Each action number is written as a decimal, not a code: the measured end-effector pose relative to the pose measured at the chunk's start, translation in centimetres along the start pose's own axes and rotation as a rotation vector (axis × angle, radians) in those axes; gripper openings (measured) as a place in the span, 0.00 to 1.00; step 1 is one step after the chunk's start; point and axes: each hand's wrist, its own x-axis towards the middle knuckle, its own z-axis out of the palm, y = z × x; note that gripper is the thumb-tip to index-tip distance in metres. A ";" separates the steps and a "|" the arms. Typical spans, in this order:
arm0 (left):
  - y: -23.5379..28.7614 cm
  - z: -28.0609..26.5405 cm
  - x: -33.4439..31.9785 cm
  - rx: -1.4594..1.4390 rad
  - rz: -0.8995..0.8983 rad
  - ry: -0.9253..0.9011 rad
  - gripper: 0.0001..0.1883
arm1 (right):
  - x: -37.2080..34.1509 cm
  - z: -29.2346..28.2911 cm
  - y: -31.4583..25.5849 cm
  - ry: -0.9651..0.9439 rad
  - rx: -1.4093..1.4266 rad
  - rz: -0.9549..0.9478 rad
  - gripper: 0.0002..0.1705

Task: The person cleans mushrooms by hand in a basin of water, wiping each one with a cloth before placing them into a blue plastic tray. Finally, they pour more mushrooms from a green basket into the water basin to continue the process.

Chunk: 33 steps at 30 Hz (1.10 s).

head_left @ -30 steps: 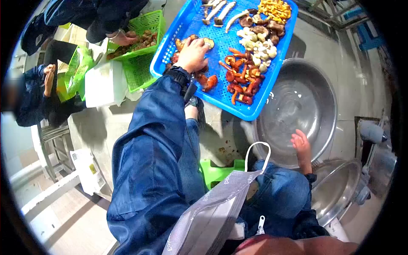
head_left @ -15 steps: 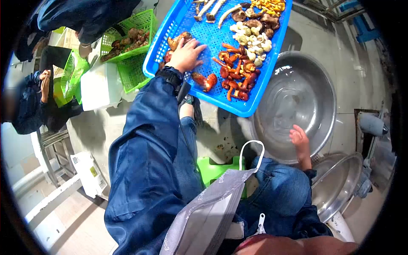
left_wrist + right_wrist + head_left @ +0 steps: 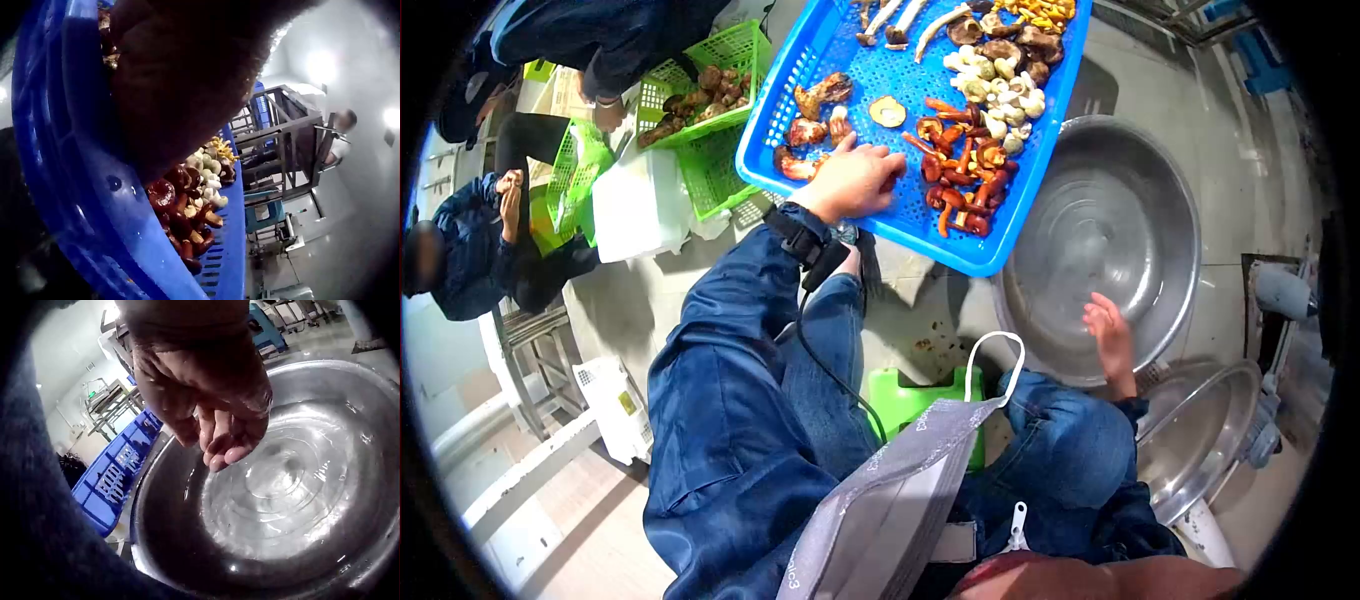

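Observation:
In the head view my left hand (image 3: 855,182) lies low over the near left corner of a blue plastic tray (image 3: 890,232), fingers bent. I cannot tell whether it grips the red mushroom hidden beneath it. Just beyond the thumb are several thick brown-red mushrooms (image 3: 805,132) and a pale round slice (image 3: 888,111). To the hand's right sits a pile of small red-brown mushrooms (image 3: 970,170), with white button-like mushrooms (image 3: 1005,100) behind it. My right hand (image 3: 1110,335) hangs loosely curled above the steel basin (image 3: 178,550), holding nothing.
Long-stemmed mushrooms (image 3: 940,30) and yellow mushrooms (image 3: 1045,12) line the tray's far side. Green baskets (image 3: 710,170), one with brown mushrooms, stand left beside other people. A second metal bowl (image 3: 1200,440) is at right; a green stool (image 3: 915,400) is under me.
My left hand has moved back towards the tray's near edge, uncovering the pale slice and brown-red mushrooms and covering the red mushroom at the corner. The right hand stays almost still.

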 end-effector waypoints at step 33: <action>-3.0 -3.6 -3.2 0.381 -0.346 0.312 0.08 | 0.7 0.9 -0.2 0.000 -0.001 -0.013 0.21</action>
